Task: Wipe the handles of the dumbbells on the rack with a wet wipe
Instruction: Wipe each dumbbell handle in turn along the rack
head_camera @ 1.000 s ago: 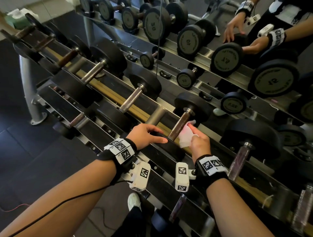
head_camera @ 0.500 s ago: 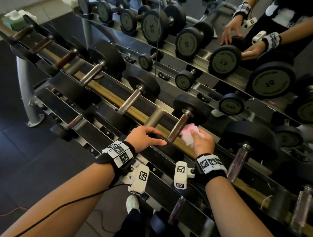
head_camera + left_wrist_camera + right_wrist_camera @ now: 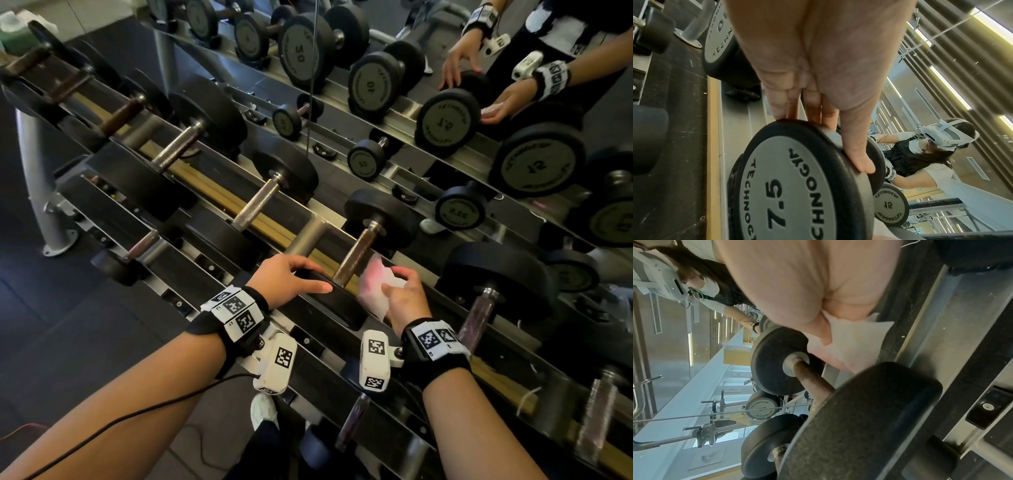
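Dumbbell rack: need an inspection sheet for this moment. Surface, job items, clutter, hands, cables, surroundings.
Surface: tiered metal rack, dumbbells lying in its cradles.
Job's things: wet wipe, white with a pink tinge, beside the rusty handle of the 7.5 dumbbell; wipe looks clear of the handle.
Clutter: nothing seen.
Hands: left hand rests on the 7.5 dumbbell's near head, fingers over its rim; right hand pinches the wipe.
Cables: black cable runs along the left forearm from the wrist unit.
Surroundings: mirror behind the rack reflects the dumbbells and both hands; dark floor.
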Demonstrator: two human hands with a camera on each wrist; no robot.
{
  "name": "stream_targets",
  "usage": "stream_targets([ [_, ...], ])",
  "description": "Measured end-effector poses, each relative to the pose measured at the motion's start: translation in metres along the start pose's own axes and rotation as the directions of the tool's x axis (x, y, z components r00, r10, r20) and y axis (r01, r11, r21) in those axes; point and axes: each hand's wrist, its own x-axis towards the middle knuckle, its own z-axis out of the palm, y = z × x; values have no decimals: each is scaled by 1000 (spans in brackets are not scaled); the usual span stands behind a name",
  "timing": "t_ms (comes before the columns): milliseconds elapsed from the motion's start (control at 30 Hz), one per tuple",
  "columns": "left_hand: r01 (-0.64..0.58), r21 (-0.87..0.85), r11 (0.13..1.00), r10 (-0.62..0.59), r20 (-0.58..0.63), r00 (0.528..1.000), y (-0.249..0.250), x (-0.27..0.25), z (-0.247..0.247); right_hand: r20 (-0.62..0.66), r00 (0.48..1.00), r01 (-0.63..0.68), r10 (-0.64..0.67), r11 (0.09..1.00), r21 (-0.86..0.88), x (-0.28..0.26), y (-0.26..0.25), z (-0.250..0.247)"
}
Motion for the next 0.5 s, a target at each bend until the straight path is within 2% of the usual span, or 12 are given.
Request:
stream_targets([
  [167,6,18,1000,-6,-4,1000,-4,2,1,-75,988,-134,139,989,59,15,-14,18],
  [300,13,12,1000,-13,-6,1000,-4,4,0,-95,993,-69,77,994,86,28,-24,24],
  [500,11,11,1000,-11,-1,1000,-4,3,0,-83,989,-112,124,985,135,29,-18,28],
])
